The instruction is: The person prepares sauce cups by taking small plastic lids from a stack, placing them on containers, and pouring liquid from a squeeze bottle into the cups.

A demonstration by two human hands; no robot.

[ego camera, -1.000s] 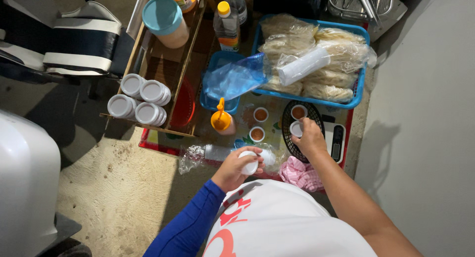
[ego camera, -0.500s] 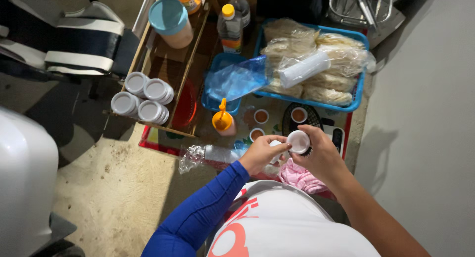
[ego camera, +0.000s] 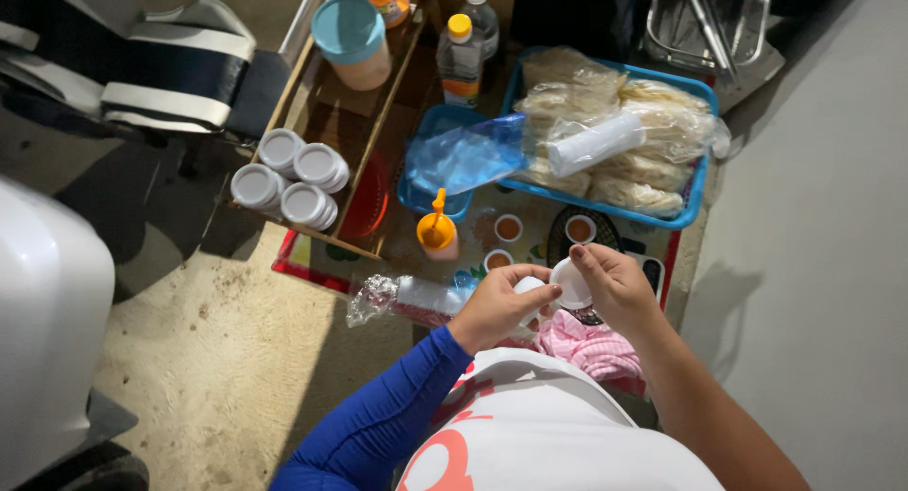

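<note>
Now right hand (ego camera: 615,288) grip pinches small white cup (ego camera: 570,285); left hand (ego camera: 497,306) touching.

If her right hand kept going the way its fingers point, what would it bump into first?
Probably the small white piece held in the left hand. The right hand, holding a small white cup, points left toward it; depth is hard to judge.
</note>
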